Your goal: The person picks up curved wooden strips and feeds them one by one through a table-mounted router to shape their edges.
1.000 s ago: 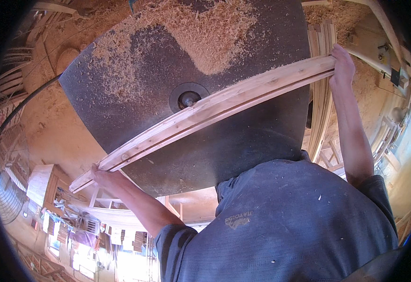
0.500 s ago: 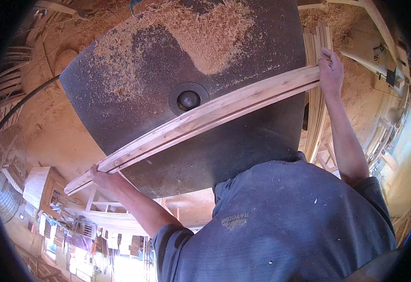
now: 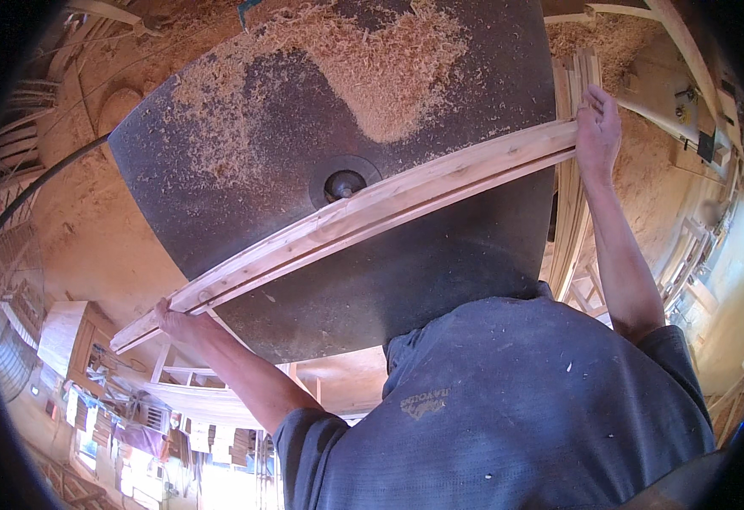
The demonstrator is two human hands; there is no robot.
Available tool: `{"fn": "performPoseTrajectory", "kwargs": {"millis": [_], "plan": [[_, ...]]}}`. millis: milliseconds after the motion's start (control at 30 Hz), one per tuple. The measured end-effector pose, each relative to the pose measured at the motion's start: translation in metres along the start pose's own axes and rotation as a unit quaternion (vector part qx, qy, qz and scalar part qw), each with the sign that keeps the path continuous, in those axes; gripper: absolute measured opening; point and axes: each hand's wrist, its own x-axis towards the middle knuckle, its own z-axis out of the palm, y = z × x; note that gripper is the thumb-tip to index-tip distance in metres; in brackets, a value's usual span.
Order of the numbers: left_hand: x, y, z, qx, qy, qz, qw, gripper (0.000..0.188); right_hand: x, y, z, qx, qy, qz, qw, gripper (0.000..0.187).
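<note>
A long pale wooden strip (image 3: 363,217) lies flat across a dark metal machine table (image 3: 440,272), running from lower left to upper right. Its far edge rests against the round spindle (image 3: 344,183) at the table's centre. My left hand (image 3: 176,319) grips the strip near its lower left end, past the table's edge. My right hand (image 3: 597,127) holds the strip's upper right end, fingers wrapped over the end. My blue shirt (image 3: 516,408) fills the lower middle of the view.
Heaps of sawdust (image 3: 363,64) cover the far half of the table. Stacked wooden strips (image 3: 572,195) stand to the right of the table. A black hose (image 3: 45,178) curves on the dusty floor at left. Wooden frames and boxes (image 3: 66,336) sit at lower left.
Both hands have slid the strip toward the left along its length past the spindle; my right hand has come closer to the table's right edge.
</note>
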Motion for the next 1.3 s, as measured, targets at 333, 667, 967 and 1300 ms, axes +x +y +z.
{"fn": "performPoseTrajectory", "kwargs": {"millis": [333,667,967,1300], "plan": [[-0.043,0.010,0.012,0.060,0.030,0.017,0.998,0.042,0.000,-0.016,0.017,0.006,0.014,-0.031,0.999,0.040],[-0.035,-0.014,-0.013,-0.047,0.015,-0.043,0.998,0.032,-0.021,-0.065,0.043,-0.035,-0.011,-0.113,0.993,0.043],[-0.011,-0.024,-0.077,-0.032,0.034,-0.061,0.997,0.043,-0.045,-0.099,0.077,0.006,-0.005,-0.208,0.978,0.053],[0.022,-0.036,-0.158,-0.057,0.123,-0.094,0.986,0.041,-0.082,-0.142,0.102,0.017,-0.034,-0.271,0.962,0.059]]}}
